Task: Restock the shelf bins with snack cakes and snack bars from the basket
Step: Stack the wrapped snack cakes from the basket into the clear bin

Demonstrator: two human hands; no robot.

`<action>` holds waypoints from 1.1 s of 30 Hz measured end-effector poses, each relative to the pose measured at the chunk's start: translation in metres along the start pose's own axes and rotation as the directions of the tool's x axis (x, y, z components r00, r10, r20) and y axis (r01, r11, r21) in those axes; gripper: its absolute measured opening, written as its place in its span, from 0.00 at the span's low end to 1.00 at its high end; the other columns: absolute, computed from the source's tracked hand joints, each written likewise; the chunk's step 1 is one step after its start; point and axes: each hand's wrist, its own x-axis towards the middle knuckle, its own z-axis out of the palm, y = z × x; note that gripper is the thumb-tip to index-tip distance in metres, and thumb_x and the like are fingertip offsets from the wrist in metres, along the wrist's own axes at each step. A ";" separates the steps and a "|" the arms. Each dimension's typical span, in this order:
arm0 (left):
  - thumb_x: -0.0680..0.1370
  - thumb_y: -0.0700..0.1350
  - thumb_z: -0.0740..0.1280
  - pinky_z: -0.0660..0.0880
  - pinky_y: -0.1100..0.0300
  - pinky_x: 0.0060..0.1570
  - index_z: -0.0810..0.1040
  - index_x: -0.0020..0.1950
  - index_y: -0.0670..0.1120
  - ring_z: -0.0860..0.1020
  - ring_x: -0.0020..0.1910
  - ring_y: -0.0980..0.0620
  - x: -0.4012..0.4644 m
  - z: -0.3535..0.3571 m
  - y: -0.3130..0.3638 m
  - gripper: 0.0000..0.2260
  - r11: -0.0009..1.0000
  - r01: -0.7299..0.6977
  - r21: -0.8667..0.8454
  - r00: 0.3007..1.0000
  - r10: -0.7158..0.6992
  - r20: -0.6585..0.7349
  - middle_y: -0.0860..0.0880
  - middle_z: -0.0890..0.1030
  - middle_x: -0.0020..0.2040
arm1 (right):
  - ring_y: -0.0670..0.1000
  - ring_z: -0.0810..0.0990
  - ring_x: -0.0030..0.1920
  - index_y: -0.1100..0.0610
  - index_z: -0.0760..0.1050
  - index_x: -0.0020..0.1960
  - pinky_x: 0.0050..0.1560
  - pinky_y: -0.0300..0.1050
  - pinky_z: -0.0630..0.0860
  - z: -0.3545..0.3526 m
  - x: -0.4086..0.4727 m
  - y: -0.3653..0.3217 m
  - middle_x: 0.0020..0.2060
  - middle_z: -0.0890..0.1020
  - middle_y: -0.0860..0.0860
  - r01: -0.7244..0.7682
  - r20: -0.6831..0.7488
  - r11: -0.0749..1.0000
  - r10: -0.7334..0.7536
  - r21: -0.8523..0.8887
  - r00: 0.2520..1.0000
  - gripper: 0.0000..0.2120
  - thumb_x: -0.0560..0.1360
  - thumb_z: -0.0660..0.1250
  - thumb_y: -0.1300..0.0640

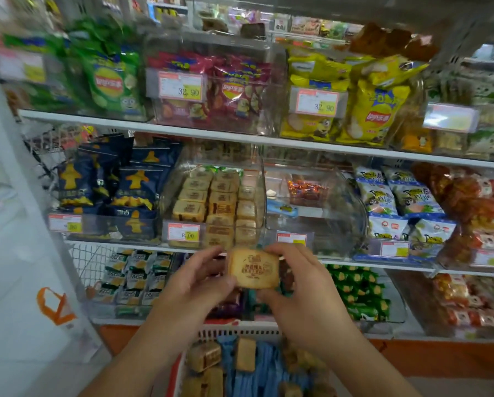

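Before a stocked shelf bin [211, 202], the left hand [194, 282] and right hand [303, 290] both grip one snack cake [254, 268] above the basket [240, 330].

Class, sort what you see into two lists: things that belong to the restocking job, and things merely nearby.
Job:
- snack cake, held by left hand and right hand
- snack-cake bin
- basket

Nearby:
- green chip bags
- yellow chip bags
- dark blue packets

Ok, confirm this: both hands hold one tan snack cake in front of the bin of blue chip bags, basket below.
Wrong bin. In the head view the left hand and right hand hold the snack cake in front of the bin of matching tan cakes, with the basket below.
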 end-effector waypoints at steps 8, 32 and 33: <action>0.80 0.40 0.64 0.68 0.53 0.75 0.53 0.85 0.55 0.57 0.81 0.48 0.096 -0.051 0.006 0.35 0.232 -0.192 0.954 0.952 0.281 0.123 0.53 0.50 0.84 | 0.51 0.79 0.57 0.52 0.71 0.69 0.46 0.39 0.75 0.040 0.162 -0.005 0.59 0.79 0.49 -0.155 0.041 0.982 0.160 -0.105 0.986 0.29 0.73 0.79 0.52; 0.77 0.42 0.65 0.44 0.48 0.82 0.38 0.84 0.53 0.35 0.82 0.49 0.117 -0.068 -0.034 0.45 0.152 -0.143 0.978 0.981 0.151 0.120 0.50 0.38 0.85 | 0.56 0.78 0.50 0.57 0.67 0.62 0.31 0.40 0.67 0.077 0.187 0.011 0.53 0.77 0.55 -0.212 0.062 0.964 0.224 -0.159 0.973 0.19 0.74 0.67 0.64; 0.77 0.42 0.66 0.44 0.48 0.82 0.36 0.84 0.54 0.35 0.82 0.50 0.109 -0.067 -0.038 0.46 0.171 -0.158 0.972 0.977 0.171 0.129 0.51 0.37 0.84 | 0.54 0.77 0.49 0.55 0.68 0.60 0.32 0.39 0.67 0.075 0.171 0.008 0.53 0.76 0.53 -0.161 0.027 0.977 0.166 -0.137 0.986 0.17 0.74 0.68 0.64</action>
